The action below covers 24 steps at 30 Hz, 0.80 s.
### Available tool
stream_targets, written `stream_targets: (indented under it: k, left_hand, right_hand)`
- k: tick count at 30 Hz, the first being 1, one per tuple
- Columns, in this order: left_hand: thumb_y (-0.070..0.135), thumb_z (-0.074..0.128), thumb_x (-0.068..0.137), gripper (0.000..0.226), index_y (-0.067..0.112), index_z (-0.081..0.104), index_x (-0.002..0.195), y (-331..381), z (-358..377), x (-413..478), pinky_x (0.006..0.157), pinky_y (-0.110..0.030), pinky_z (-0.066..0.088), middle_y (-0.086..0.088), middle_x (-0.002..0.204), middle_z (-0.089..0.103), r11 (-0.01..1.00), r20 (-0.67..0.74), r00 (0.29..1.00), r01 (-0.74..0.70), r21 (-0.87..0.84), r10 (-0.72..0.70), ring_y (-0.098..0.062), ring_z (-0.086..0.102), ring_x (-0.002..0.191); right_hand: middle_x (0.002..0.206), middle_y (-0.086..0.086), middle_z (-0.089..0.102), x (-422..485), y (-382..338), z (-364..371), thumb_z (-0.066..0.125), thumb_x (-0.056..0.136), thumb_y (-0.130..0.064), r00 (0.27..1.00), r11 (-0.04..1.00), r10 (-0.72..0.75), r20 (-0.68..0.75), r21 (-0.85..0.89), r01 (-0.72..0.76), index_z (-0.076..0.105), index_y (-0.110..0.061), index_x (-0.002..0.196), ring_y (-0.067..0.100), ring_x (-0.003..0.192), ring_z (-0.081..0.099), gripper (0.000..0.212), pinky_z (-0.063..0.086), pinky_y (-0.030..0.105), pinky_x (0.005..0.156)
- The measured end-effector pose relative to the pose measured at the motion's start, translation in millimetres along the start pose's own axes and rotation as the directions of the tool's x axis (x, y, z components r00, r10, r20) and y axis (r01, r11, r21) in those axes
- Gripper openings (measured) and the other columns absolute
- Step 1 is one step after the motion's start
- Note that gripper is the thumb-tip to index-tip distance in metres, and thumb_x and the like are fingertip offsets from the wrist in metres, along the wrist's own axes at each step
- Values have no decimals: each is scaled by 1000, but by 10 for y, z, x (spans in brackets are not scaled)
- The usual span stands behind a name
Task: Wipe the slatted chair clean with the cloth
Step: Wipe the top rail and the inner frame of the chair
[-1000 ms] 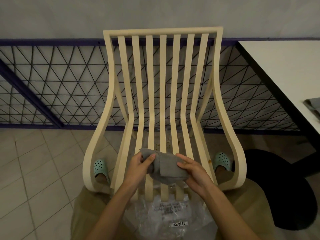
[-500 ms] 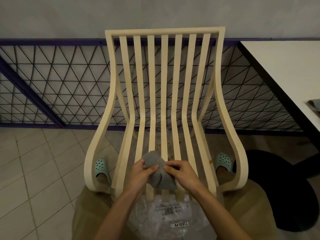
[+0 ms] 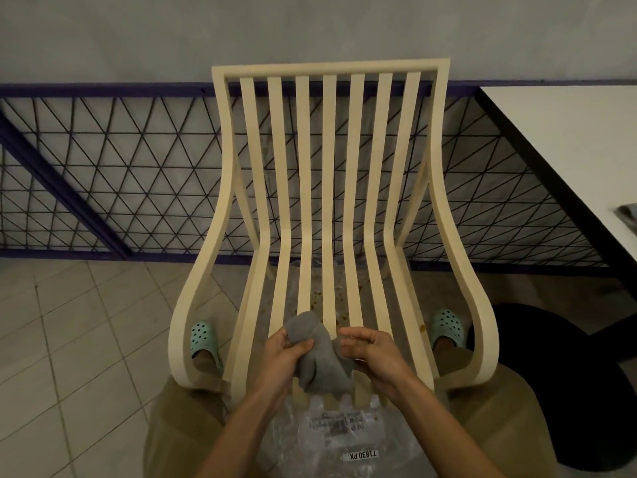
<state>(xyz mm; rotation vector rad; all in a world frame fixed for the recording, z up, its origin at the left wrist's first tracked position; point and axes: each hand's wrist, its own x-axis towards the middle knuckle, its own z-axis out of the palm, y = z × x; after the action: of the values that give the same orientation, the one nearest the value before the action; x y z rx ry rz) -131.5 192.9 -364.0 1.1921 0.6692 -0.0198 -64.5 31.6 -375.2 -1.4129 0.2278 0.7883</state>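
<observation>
A cream slatted chair (image 3: 329, 160) stands in front of me, its back towards a wire fence. Brown specks dot the seat slats near the middle. Both my hands hold a bunched grey cloth (image 3: 319, 357) above the front edge of the seat. My left hand (image 3: 284, 360) grips the cloth's left side, thumb on top. My right hand (image 3: 374, 353) pinches its right side with curled fingers. The cloth hides the front ends of the middle slats.
A clear plastic sheet with a label (image 3: 344, 439) lies under the chair's front. A white table (image 3: 568, 150) stands at the right above a black round base (image 3: 565, 384). Behind runs a wire fence (image 3: 120, 174). My feet in green clogs (image 3: 203, 339) flank the seat.
The cloth has been gathered from a spread piece into a tighter bunch. My hands have drawn closer together over the front of the seat.
</observation>
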Motion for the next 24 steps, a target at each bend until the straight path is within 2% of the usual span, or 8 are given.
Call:
stream_targets:
  k: [4,7,10,13,16,18,20,24]
  left_hand:
    - [-1,61,89,26,13,65,110,-50,-48,25,73,-40,57,-10,101,73,999,-96,995,24,45,-19,-28,69,95]
    - [-1,58,91,22,11,65,108,-75,-53,71,73,-43,57,-13,98,73,998,-175,983,55,35,-48,-32,69,91]
    - [0,54,93,17,4,68,101,-11,36,147,81,-46,55,-18,100,72,997,-207,976,54,-51,-64,-34,68,94]
    - [23,41,102,35,1,67,95,130,159,183,82,-45,51,-22,98,69,941,-169,970,115,-318,-176,-36,63,94]
    - [35,44,100,40,1,67,97,273,181,242,82,-45,49,-21,93,70,917,-43,976,185,-354,-214,-37,62,92]
    - [9,59,92,17,-3,64,102,304,166,321,69,-40,50,-19,87,70,968,-60,989,117,-222,-134,-34,63,85]
    - [-17,59,81,34,0,62,110,378,144,452,64,-32,51,-16,91,69,1000,-97,995,16,-18,-18,-30,64,86]
    - [-20,48,86,32,7,66,89,710,179,661,65,-21,50,-13,89,68,983,-67,994,-77,167,89,-23,63,85]
  right_hand:
    - [108,13,71,-44,-319,-44,50,89,12,999,965,-36,-24,258,41,66,-3,114,26,105,65,32,52,38,93]
    - [110,9,72,-156,-582,-3,50,88,13,988,949,-147,37,289,131,66,-3,116,21,104,66,36,52,33,93]
    - [112,4,72,-291,-674,114,54,86,14,946,983,-182,269,40,178,66,-6,118,13,104,68,40,55,24,84]
    - [114,-2,71,-261,-563,239,52,87,15,918,925,-86,387,-311,217,65,-9,121,6,106,66,43,52,19,84]
    - [110,0,73,-142,-523,274,52,90,12,947,926,-76,312,-330,183,60,-10,123,9,82,69,40,52,22,74]
    - [102,6,75,-42,-584,244,53,92,9,958,943,-100,270,-281,178,61,-8,118,14,68,67,33,52,26,67]
    - [92,12,75,51,-687,242,52,91,10,970,965,-155,185,-184,189,64,-1,112,18,63,67,26,52,26,61]
    - [87,13,74,373,-806,226,59,90,6,978,984,-174,-117,-43,170,72,-8,98,20,73,67,21,50,28,55]
